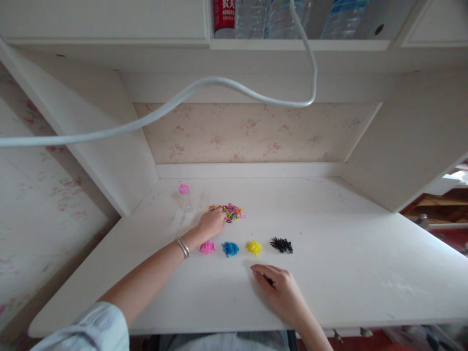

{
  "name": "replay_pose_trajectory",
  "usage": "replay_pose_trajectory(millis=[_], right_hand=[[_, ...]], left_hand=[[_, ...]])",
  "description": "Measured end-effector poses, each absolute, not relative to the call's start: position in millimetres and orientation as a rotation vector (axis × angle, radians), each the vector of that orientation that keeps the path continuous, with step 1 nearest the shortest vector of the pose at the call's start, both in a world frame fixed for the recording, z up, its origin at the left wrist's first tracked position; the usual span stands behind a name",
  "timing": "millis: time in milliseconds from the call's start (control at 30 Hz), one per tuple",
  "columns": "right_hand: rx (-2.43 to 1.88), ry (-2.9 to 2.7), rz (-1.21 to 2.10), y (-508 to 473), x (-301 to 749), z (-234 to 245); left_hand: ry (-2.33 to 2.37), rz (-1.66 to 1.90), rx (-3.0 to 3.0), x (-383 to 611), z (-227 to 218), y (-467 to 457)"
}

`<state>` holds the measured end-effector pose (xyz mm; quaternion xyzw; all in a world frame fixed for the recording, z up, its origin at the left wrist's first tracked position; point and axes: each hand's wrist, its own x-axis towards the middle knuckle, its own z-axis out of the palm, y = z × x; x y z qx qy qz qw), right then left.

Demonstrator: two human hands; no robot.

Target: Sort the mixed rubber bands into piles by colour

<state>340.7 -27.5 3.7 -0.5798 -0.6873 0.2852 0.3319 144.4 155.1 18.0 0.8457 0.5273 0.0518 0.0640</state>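
A mixed pile of small coloured bands (230, 211) lies on the white desk (347, 253). My left hand (211, 223) reaches into the pile's left side, fingers curled on the bands; a bracelet is on that wrist. In front of the pile sit separate small heaps in a row: pink (207, 247), blue (230, 248), yellow (253, 247) and black (281, 244). My right hand (278, 287) rests on the desk just below the yellow heap, fingers curled under, with something dark showing beneath them.
A small clear container with a pink lid (185, 195) stands behind the pile at the left. A white cable (226, 83) hangs across the alcove. Bottles (278, 17) stand on the shelf above. Desk side panels rise left and right.
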Motion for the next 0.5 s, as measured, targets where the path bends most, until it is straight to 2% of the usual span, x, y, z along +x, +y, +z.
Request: replay_pose_trajectory(millis=[500], right_hand=[[-1.516,-1.828,0.699,-26.8,341.3,0.4]], left_hand=[[1.606,0.295,2.557,141.8,17.4,156.5]])
